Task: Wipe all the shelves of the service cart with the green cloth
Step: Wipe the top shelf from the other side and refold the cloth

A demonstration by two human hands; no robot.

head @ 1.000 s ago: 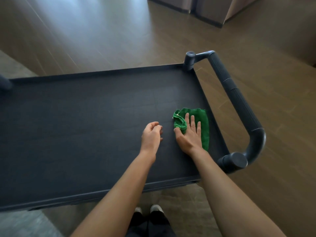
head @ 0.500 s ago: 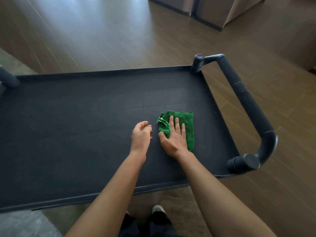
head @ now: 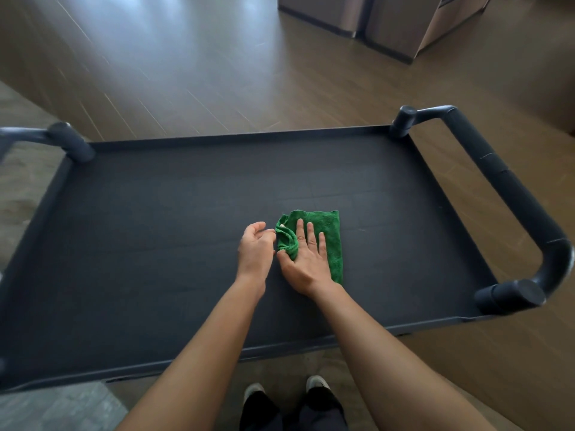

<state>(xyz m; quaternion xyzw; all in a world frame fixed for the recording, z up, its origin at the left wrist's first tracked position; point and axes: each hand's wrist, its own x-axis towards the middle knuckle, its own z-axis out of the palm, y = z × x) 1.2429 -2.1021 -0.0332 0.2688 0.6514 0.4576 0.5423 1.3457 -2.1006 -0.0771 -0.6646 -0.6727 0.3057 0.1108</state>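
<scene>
Head view – top shelf: the dark top shelf of the service cart filled most of the picture, with a low raised rim all round.
Green cloth: the green cloth lay folded on that shelf, right of its middle and nearer the front rim than the far one; its left edge was bunched up.
Right hand: the right hand lay flat on the cloth, fingers straight and slightly spread, palm down, gripping nothing.
Left hand: the left hand was just beside the cloth's bunched edge, fingers loosely curled and holding nothing – whether the fingertips touched the cloth could not be told.
Handles: a thick dark handle looped off the cart's right end; part of another handle showed at the far left corner.
Surroundings: wooden floor lay beyond the cart, and two light shoes showed below the front rim.
</scene>
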